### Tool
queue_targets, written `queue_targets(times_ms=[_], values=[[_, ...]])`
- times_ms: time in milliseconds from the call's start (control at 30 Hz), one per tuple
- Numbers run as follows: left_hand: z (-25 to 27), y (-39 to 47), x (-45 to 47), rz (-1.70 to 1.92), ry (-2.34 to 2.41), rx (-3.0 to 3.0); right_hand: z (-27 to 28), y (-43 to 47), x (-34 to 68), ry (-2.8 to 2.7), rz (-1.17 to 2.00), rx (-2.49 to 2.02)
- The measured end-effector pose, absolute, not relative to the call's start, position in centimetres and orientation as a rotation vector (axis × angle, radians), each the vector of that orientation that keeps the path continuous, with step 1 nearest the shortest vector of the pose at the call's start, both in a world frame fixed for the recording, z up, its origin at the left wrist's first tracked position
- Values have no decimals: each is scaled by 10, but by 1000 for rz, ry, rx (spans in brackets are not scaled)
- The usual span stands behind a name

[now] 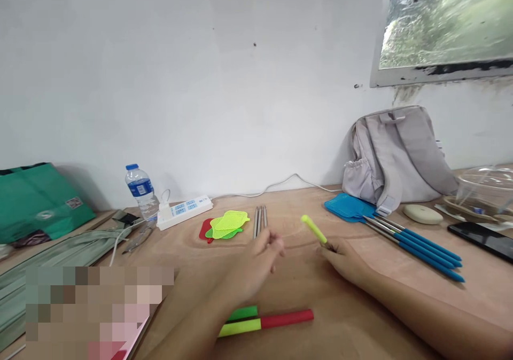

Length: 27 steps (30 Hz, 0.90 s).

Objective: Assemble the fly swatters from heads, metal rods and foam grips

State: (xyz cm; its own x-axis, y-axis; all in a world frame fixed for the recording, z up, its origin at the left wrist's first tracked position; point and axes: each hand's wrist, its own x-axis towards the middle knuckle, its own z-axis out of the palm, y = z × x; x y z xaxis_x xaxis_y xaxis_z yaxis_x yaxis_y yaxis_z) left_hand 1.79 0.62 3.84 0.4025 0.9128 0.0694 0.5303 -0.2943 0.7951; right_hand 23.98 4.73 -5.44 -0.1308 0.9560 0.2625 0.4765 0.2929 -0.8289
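my right hand [340, 258] pinches the yellow tube [313, 228], right of the metal rods [256, 224]. my left hand [262, 250], loosely curled, is at the rods' near ends; whether it grips one, i can't tell. likely step: taking a rod; next calls for pinching just one.

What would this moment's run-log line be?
left hand: by rods, grip unclear | right hand: holds yellow tube | nearer wearer: red tube, green tube, second yellow tube | left of rods: mesh pieces
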Motion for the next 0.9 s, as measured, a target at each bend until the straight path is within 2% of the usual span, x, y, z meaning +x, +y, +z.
queue_targets(times_ms=[133, 200, 400, 667, 767, 900], values=[[54, -12, 13, 15, 1306, 2521, -55, 53, 241, -1525, 962, -1263], [49, -20, 16, -185, 1239, 2705, -55, 53, 241, -1489, 1021, -1247], [25, -19, 26, -107, 1165, 2676, -57, 53, 241, -1479, 1050, -1251], [61, -7, 9, 5, 1410, 2605, -57, 54, 242, -1488, 1066, -1275], [55, 9, -12, -103, 1543, 2589, -54, 52, 242, -1502, 1053, -1311], [50, 23, -32, -421, 1723, 2414, -50, 50, 241, -1523, 1027, -1339]])
